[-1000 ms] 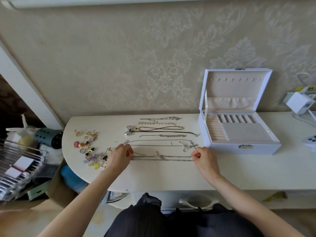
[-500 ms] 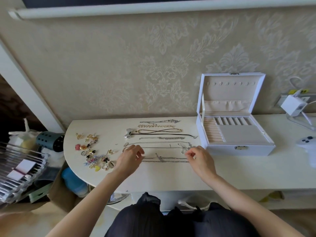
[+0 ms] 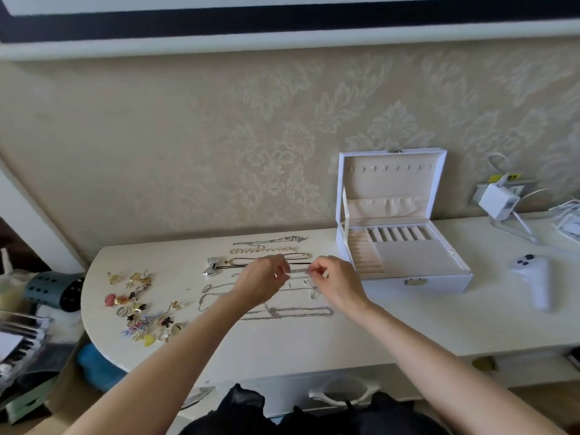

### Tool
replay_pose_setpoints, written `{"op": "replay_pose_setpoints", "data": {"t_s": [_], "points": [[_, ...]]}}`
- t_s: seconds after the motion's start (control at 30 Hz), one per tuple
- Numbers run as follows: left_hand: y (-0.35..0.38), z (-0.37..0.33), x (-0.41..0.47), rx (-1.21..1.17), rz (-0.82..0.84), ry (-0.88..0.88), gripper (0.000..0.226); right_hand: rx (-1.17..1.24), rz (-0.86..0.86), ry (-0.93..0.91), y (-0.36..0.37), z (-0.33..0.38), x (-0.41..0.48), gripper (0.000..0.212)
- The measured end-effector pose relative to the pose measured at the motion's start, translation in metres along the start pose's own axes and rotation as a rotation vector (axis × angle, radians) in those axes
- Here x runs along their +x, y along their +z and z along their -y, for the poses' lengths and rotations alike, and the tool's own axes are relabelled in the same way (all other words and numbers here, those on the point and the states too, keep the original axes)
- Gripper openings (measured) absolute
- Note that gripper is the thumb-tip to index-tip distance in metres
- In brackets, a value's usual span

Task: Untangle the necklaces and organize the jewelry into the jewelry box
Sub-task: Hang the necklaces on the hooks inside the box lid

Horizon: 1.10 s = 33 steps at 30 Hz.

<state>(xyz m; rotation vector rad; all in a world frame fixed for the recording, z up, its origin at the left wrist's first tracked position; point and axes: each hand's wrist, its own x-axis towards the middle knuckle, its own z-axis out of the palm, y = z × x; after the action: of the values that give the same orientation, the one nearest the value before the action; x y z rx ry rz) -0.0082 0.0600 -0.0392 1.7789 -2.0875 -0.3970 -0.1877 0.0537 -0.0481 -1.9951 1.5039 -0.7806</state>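
Observation:
Several necklaces lie in straight rows on the white table (image 3: pixel 408 324). My left hand (image 3: pixel 262 282) and my right hand (image 3: pixel 337 282) each pinch an end of a short silver chain (image 3: pixel 298 270) in the middle rows. Nearer me lies a longer silver chain (image 3: pixel 295 312). A black cord necklace with a silver bow (image 3: pixel 211 266) sits behind my left hand, with a gold chain (image 3: pixel 263 248) and another silver chain (image 3: pixel 273 240) further back. The white jewelry box (image 3: pixel 405 265) stands open at the right, its beige compartments holding nothing.
A heap of earrings, rings and charms (image 3: pixel 141 306) lies at the table's left end. A white controller (image 3: pixel 533 277) lies right of the box, with a charger (image 3: pixel 499 200) and cables by the wall. A rack and bags sit off the table's left edge.
Both hands left the nearest long chain and moved away from me to the middle rows, where they now pinch the short silver chain. The camera tilted up.

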Motion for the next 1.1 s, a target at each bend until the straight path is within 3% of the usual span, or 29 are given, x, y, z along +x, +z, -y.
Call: {"op": "replay_pose_setpoints", "data": {"t_s": [0.37,0.57,0.7,0.93,1.0,1.1], "points": [[0.026,0.013,0.13,0.1,-0.064,-0.319,0.018,-0.212,0.064,-0.007,0.013,-0.012,0.118,0.02],[0.055,0.044,0.16,0.198,-0.008,-0.46,0.047,-0.269,0.092,0.047,0.049,-0.03,0.161,0.025],[0.067,0.051,0.168,0.213,-0.041,-0.501,0.036,-0.323,0.063,0.066,0.068,-0.038,0.169,0.022],[0.068,0.048,0.164,0.257,-0.128,-0.383,0.024,-0.169,0.008,0.084,0.069,-0.041,0.166,0.008],[0.058,0.044,0.164,0.147,-0.159,-0.322,0.016,-0.022,-0.02,0.098,0.062,-0.037,0.164,0.004],[0.035,0.031,0.165,-0.106,-0.228,-0.232,0.007,0.14,-0.08,0.114,0.045,-0.028,0.169,0.014]]}}
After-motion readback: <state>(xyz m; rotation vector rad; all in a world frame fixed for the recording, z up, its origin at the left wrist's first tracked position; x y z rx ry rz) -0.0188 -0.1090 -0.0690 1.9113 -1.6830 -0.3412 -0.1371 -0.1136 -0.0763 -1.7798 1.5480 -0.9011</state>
